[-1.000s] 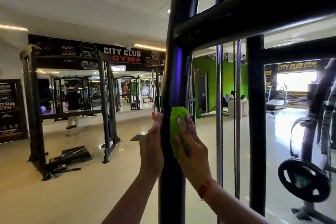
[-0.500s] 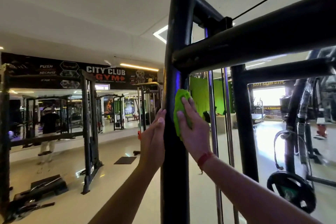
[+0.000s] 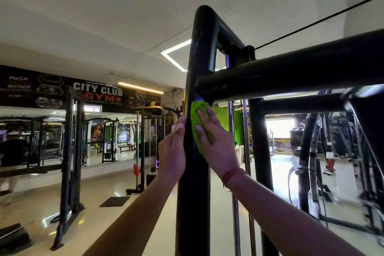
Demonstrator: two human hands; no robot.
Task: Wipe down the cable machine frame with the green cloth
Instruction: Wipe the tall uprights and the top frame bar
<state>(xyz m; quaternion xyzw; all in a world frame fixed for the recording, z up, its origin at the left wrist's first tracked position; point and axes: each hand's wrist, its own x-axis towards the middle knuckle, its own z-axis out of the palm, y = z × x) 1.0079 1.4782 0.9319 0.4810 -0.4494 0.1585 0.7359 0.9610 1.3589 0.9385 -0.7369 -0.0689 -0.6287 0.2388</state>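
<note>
Head view | right hand (image 3: 216, 143), fingers straight, presses green cloth (image 3: 197, 118) flat on black upright post (image 3: 197, 193) of cable machine frame, just under crossbar (image 3: 291, 72) joint | left hand (image 3: 173, 149) open, fingers extended, resting against post's left side, holding nothing | red band (image 3: 232, 174) on right wrist.

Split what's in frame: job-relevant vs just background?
Job:
green cloth, pressed flat on the post by the right hand
black upright post of the cable machine frame
left hand, resting flat on the post's left side
crossbar just above the cloth

Background:
floor mat
wall banner
far cable station
</note>
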